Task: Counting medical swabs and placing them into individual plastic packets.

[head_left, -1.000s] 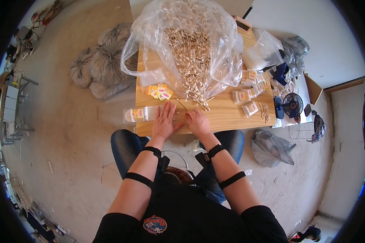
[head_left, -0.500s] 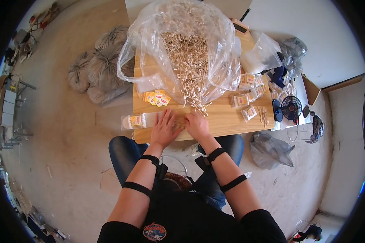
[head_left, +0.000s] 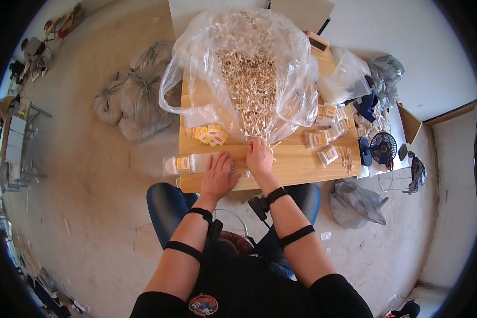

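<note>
My left hand [head_left: 219, 174] lies flat with fingers stretched, over a small row of cotton swabs [head_left: 241, 170] and the end of a clear plastic bag [head_left: 201, 161]. At that bag's left end is a packet of swabs [head_left: 183, 164] with a yellow and white label. My right hand [head_left: 259, 158] reaches to the near tip of a large heap of wooden-stick cotton swabs [head_left: 249, 79]. Its fingers are bent together on swabs there, the fingertips partly hidden. The heap spills from a big clear plastic sack [head_left: 297, 90].
Yellow and white cards [head_left: 211, 135] lie left of the heap on the wooden table [head_left: 297, 169]. Filled swab packets [head_left: 318, 139] and loose swabs [head_left: 347, 159] are at the right. A small fan [head_left: 382, 147] stands beyond. Grey bags [head_left: 143, 90] sit on the floor.
My right hand has moved away from beside my left hand, up to the near tip of the swab heap. My left hand stays flat by the bag; the whole view has shifted slightly.
</note>
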